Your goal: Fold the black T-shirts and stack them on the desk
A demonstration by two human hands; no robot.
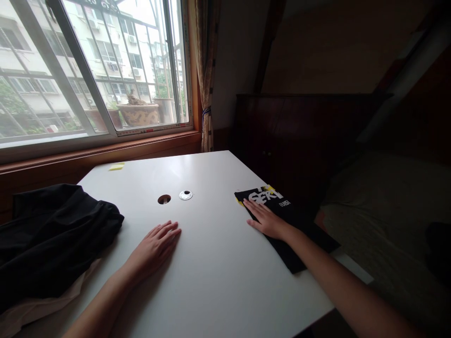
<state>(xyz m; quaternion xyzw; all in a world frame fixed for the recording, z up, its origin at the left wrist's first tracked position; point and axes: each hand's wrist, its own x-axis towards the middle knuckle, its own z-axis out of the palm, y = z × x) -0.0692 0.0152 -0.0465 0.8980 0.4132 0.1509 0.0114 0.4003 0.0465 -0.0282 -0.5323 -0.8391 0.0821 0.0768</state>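
Observation:
On the right side of the white table (211,281) lies a flat, folded black garment (303,225) with white lettering and yellow patches. My right hand (266,220) rests on its left edge, fingers stretched out, gripping nothing. To the left, my left hand (158,241) lies on the bare table with its fingers extended and close together. A heap of black cloth (56,234) is nearest to that hand, apart from it, at the left edge of the table. Pale pink cloth (52,303) shows beneath the heap.
Beyond my left hand are a round hole (164,199) in the tabletop and a silver ring (186,195) beside it. Yellow paper (116,166) lies near the far left edge. A barred window (141,70) and a tied curtain (207,94) stand behind; a dark cabinet (292,131) is at right.

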